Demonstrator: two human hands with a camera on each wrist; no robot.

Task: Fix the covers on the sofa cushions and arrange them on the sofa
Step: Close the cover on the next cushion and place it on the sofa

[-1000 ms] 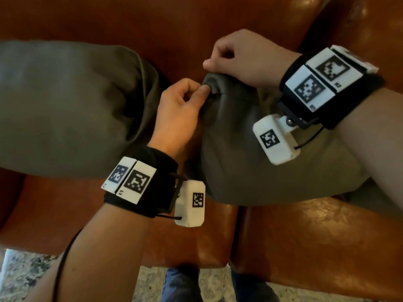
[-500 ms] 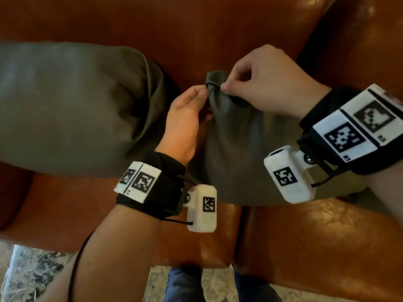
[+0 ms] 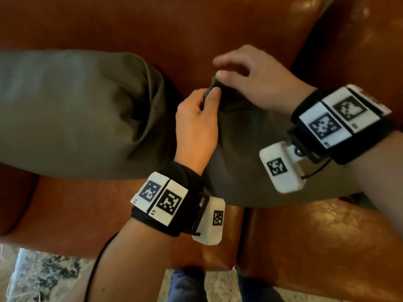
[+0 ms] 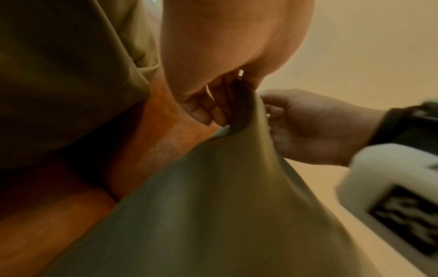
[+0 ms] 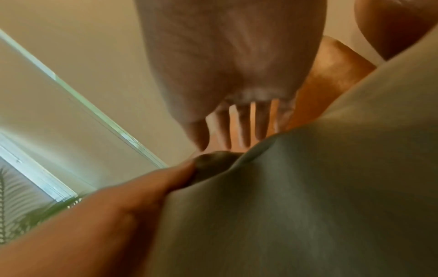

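Two olive-green cushions lie on the brown leather sofa [image 3: 76, 214]. The left cushion [image 3: 72, 110] lies flat against the backrest. My left hand [image 3: 210, 94] pinches the raised top corner of the right cushion's cover [image 3: 239, 149] between thumb and fingers. In the left wrist view my fingers [image 4: 206, 112] curl on that corner of the cover [image 4: 213, 206]. My right hand [image 3: 250, 79] is spread just above the same corner. Its fingers [image 5: 244, 127] are straight, over the corner [image 5: 213, 166]. I cannot tell if its thumb touches the fabric.
The sofa's backrest [image 3: 152, 29] rises behind the cushions and its arm [image 3: 359, 40] stands at the right. A seam splits the two seat pads near the front. Patterned floor [image 3: 43, 275] and my legs [image 3: 187, 286] are below. A plant [image 5: 35, 215] stands by a window.
My right hand has let go of the cover's corner and spread its fingers. My left hand has taken that corner in a pinch.
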